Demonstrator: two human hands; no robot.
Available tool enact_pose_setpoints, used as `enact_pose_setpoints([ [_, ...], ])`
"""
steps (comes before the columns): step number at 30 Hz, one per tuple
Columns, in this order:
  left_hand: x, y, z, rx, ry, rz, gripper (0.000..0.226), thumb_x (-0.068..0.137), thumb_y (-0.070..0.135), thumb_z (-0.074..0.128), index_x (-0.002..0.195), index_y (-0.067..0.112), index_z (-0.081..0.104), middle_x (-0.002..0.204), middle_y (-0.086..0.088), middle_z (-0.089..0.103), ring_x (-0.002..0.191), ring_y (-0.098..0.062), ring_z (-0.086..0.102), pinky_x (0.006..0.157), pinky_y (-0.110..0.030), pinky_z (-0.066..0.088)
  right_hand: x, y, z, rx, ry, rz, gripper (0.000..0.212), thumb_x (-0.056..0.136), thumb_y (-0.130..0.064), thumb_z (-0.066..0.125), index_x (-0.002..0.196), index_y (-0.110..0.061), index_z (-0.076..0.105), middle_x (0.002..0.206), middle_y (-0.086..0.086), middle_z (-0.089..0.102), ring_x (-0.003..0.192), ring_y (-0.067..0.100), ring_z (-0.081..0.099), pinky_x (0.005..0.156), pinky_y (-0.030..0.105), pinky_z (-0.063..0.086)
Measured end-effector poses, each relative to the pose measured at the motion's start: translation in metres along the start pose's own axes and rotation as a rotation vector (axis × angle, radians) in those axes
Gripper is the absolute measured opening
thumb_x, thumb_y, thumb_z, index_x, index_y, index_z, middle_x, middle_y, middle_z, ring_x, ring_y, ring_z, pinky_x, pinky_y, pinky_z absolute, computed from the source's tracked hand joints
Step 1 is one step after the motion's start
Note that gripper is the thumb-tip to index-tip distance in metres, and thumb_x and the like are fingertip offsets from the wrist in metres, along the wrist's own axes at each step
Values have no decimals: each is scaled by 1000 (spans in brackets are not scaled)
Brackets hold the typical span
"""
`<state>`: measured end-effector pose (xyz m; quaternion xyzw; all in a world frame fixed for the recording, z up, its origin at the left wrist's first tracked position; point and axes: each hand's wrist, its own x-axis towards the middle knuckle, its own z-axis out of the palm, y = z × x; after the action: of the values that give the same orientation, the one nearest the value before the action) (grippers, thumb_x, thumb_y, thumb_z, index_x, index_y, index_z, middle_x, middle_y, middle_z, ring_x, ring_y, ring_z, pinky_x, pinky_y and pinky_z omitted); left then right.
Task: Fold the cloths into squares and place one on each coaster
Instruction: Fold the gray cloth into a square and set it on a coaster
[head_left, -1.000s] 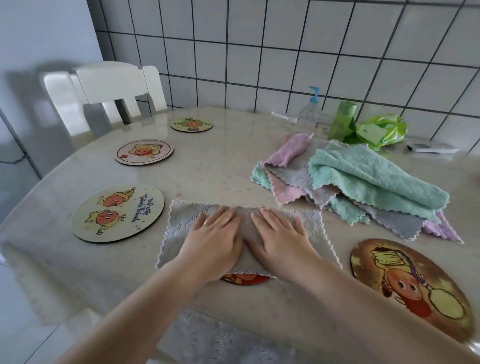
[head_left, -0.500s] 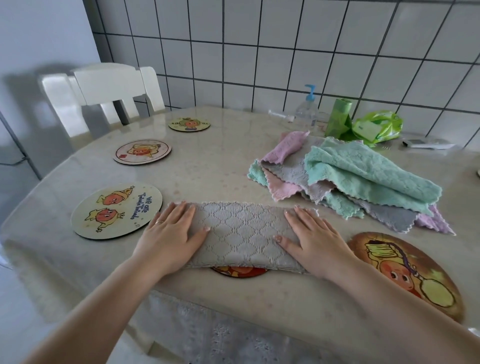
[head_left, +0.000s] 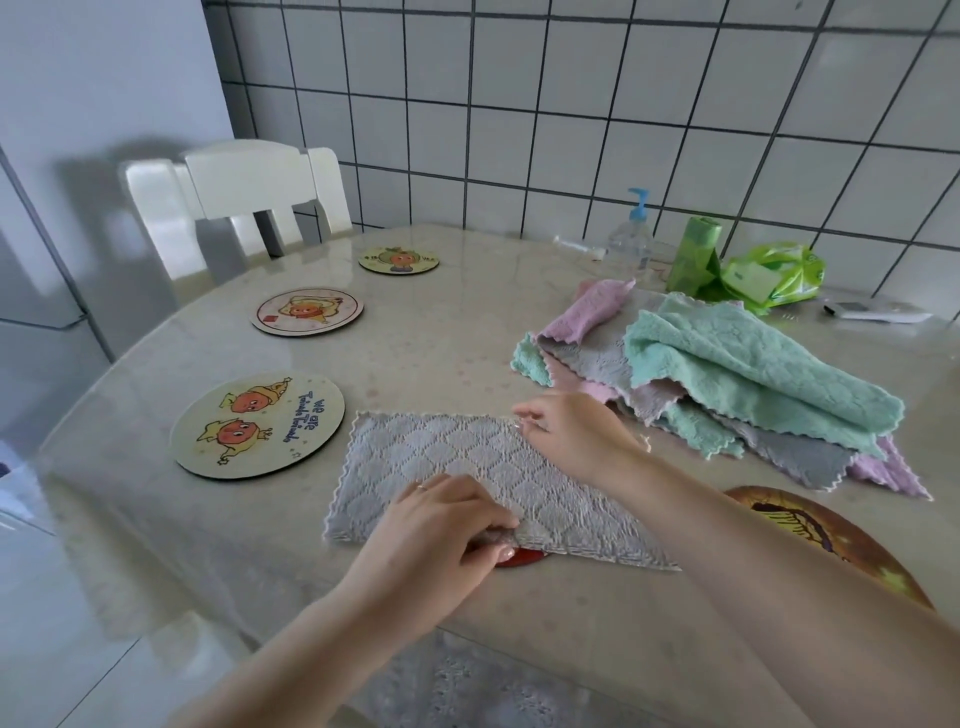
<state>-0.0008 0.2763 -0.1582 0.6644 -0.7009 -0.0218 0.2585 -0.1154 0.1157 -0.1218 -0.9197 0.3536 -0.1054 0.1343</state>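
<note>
At lower centre, the left hand (head_left: 441, 525) pinched the near edge of the folded grey cloth (head_left: 467, 467); the right hand (head_left: 571, 436) pinched its far edge.

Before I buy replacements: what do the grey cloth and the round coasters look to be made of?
Grey cloth: soft microfibre-like fabric, matte, with a quilted diamond weave and zigzag edges. Coasters: thin stiff discs, perhaps cork or board, with smooth printed cartoon tops; the core is not visible.
</note>
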Motion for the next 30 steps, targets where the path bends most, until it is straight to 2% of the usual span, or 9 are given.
enact_pose_setpoints([
  [5, -2, -1, 5, 21, 37, -20, 24, 77, 43, 47, 89, 38, 68, 82, 21, 59, 79, -2, 55, 70, -14, 34, 26, -1, 3, -11, -57, 9, 23, 91, -26, 55, 109, -20, 68, 110, -3, 68, 99, 10, 62, 85, 28, 50],
  [9, -3, 0, 5, 59, 55, -17, 23, 77, 42, 46, 80, 37, 68, 78, 20, 59, 75, -3, 56, 66, -20, 41, 34, 0, 0, -24, -124, 5, 19, 87, -26, 61, 103, -18, 69, 103, -4, 69, 94, 10, 61, 78, 24, 46],
  [13, -2, 0, 7, 57, 55, -11, 12, 75, 36, 56, 78, 34, 67, 78, 18, 59, 75, -7, 57, 65, -22, 39, 41, -6, -7, -64, -219, 24, 25, 86, -27, 64, 106, -13, 67, 110, 2, 68, 105, 15, 57, 86, 24, 40],
  [18, -2, 1, 8, 107, 113, 10, 9, 73, 33, 58, 74, 34, 66, 76, 17, 59, 72, -7, 57, 65, -22, 36, 46, -10, -10, -131, -328, 17, 27, 89, -27, 58, 109, -10, 67, 115, 6, 67, 105, 20, 60, 82, 25, 43],
  [21, -4, 4, 6, 128, 159, 31, 17, 77, 33, 49, 70, 34, 65, 75, 17, 55, 68, -6, 55, 61, -21, 39, 41, -5, -8, -91, -291, -15, 27, 91, -26, 54, 112, -12, 61, 116, 4, 63, 104, 19, 57, 81, 26, 41],
  [23, -8, 6, 5, 124, 174, 14, 21, 78, 32, 44, 69, 33, 63, 73, 17, 52, 63, -4, 53, 58, -21, 42, 35, 0, -7, -4, -255, -26, 22, 91, -28, 52, 107, -14, 59, 107, 1, 62, 99, 16, 55, 79, 27, 41],
  [26, -13, 7, 5, 65, 204, -27, 19, 78, 29, 44, 70, 33, 61, 68, 17, 53, 53, -3, 49, 51, -19, 40, 29, 9, -11, 61, -210, -73, 16, 92, -29, 51, 97, -15, 55, 97, 3, 62, 105, 6, 44, 96, 33, 32],
  [27, -14, 7, 4, 46, 219, -44, 17, 79, 28, 46, 71, 32, 60, 68, 16, 54, 51, -3, 48, 49, -19, 40, 27, 11, -15, 71, -193, -95, 15, 92, -30, 51, 95, -15, 54, 93, 3, 61, 99, 5, 42, 93, 32, 31],
  [30, -17, 7, 2, -13, 276, -105, 12, 82, 30, 48, 78, 33, 59, 69, 20, 55, 46, 1, 40, 41, -16, 40, 23, 11, -27, 183, -139, -115, 9, 92, -26, 54, 92, -17, 52, 79, -6, 55, 75, 8, 47, 67, 23, 36],
])
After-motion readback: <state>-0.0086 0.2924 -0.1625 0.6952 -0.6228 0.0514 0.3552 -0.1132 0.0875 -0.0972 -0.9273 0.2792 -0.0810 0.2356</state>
